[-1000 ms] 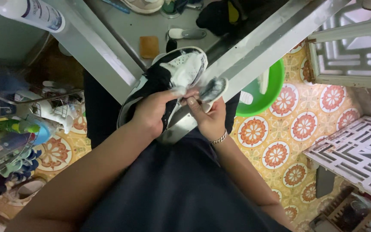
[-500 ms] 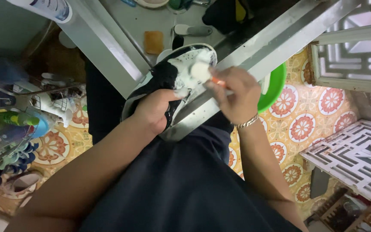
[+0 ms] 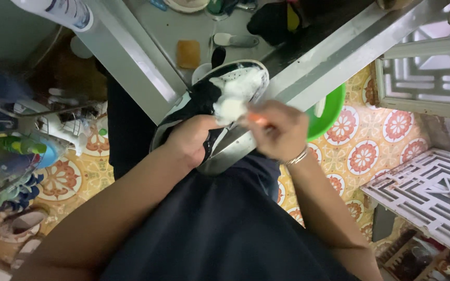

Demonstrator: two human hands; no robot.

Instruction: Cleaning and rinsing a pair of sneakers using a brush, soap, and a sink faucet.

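Scrubbing now where a second ago it only pinched a cloth, the right hand (image 3: 279,130) grips an orange-handled brush (image 3: 234,108) on the foamy shoe (image 3: 212,99), which the left hand (image 3: 191,138) clasps at seven o'clock over the sink (image 3: 183,31).

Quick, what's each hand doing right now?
Left hand: closed around the black and white shoe, holding it at the sink edge.
Right hand: closed on an orange-handled brush, foamy head against the shoe.
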